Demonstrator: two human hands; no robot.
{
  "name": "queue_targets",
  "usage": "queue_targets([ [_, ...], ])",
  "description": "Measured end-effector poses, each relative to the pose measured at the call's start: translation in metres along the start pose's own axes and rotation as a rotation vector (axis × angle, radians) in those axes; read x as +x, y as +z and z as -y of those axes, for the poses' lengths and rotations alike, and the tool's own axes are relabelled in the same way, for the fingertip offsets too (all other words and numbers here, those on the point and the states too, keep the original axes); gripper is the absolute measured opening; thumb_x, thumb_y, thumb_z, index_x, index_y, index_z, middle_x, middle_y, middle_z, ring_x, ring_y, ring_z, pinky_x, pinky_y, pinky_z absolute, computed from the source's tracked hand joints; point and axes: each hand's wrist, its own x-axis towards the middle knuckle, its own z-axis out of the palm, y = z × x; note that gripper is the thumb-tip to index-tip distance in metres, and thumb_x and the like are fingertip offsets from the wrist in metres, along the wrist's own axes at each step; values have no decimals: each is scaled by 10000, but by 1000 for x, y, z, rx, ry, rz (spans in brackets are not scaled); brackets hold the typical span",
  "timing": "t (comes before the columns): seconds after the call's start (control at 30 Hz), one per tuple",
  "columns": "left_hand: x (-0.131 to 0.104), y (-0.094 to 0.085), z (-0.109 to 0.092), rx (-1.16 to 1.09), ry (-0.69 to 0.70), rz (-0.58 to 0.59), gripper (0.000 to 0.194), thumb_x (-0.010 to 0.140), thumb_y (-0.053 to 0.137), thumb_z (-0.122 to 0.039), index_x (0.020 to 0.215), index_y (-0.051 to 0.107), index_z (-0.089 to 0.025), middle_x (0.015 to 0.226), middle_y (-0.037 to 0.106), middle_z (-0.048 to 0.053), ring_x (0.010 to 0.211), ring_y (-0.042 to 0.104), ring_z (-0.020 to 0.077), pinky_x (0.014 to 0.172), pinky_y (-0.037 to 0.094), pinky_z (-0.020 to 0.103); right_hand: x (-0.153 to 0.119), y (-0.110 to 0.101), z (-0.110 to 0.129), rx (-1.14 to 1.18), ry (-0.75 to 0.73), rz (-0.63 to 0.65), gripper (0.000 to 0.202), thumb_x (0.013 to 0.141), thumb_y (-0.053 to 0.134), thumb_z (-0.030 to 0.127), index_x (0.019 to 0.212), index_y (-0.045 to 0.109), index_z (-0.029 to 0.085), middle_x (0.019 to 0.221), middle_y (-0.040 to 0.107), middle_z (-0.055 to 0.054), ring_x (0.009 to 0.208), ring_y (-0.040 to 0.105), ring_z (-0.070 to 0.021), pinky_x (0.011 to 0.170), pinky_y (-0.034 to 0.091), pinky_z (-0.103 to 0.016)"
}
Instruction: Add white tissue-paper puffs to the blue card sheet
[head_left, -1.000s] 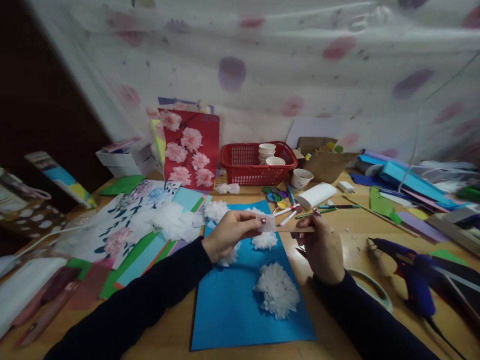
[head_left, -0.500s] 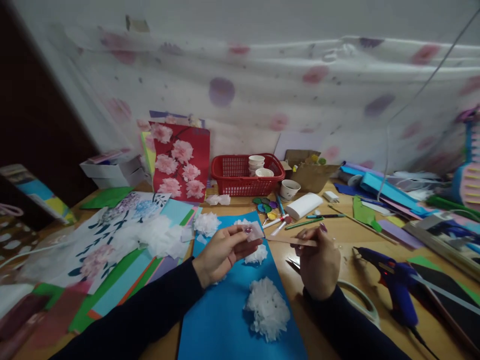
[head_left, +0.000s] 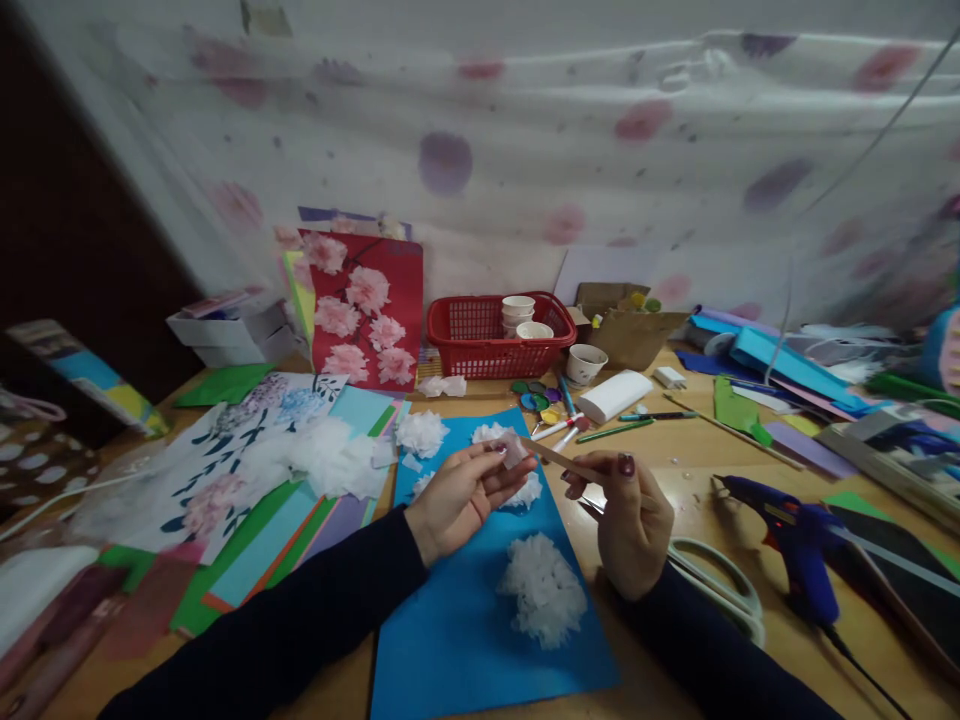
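My left hand pinches a small piece of white tissue paper above a blue sheet of card. In my right hand is a flat wooden stick, gripped between thumb and fingers. The stick's tip meets or nearly meets the tissue piece; contact is hard to make out. On the card below lie a large ruffled white paper flower and several smaller ones, such as the white flower near its far left corner. My hands partly cover some of them.
White-handled scissors and a blue glue gun lie to the right. A heap of white tissue rests on coloured papers at left. Behind stand a red basket with paper cups and a red flower card.
The wooden stick now slants up toward the tissue piece, where it lay nearly level before. My left fingers have spread a little, and the view has shifted slightly.
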Motion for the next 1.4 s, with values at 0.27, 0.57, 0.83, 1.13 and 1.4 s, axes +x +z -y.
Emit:
queue_targets([
  [0.27, 1, -2, 2, -14, 26, -7, 161, 894, 421, -23, 855, 558, -99, 821, 713, 112, 801, 707, 172, 835, 526, 300, -11, -10, -13, -46, -203, 190, 234, 946, 403, 284, 912, 626, 220, 778, 657, -14, 630, 597, -136, 613, 477, -289],
  [0.57, -1, -1, 0, -27, 12, 50, 204, 890, 411, -25, 864, 607, -77, 950, 714, 139, 816, 701, 165, 804, 537, 274, -10, -11, -10, -83, -303, 274, 253, 954, 361, 265, 923, 608, 223, 764, 632, -18, 651, 589, -143, 613, 464, -293],
  [0.83, 2, -5, 2, -78, 5, 168, 203, 873, 425, -39, 936, 616, -71, 1019, 701, 157, 889, 692, 179, 850, 513, 277, -9, -13, -11, -156, -286, 301, 223, 948, 373, 238, 948, 596, 226, 780, 630, -12, 668, 598, -136, 636, 471, -285],
  [1.13, -1, -5, -2, -139, -33, 225, 206, 835, 437, -73, 948, 609, -63, 1007, 701, 167, 968, 670, 202, 922, 469, 297, -10, -12, -9, -126, -275, 275, 240, 949, 373, 251, 912, 608, 218, 749, 638, -17, 645, 596, -138, 615, 471, -277],
  [1.4, -2, -3, -6, -73, 22, 144, 82, 874, 508, -113, 865, 589, -116, 936, 714, 131, 842, 698, 179, 802, 525, 286, -12, -8, -5, -49, -170, 247, 292, 947, 380, 324, 843, 622, 197, 692, 633, -18, 610, 597, -150, 597, 469, -297],
])
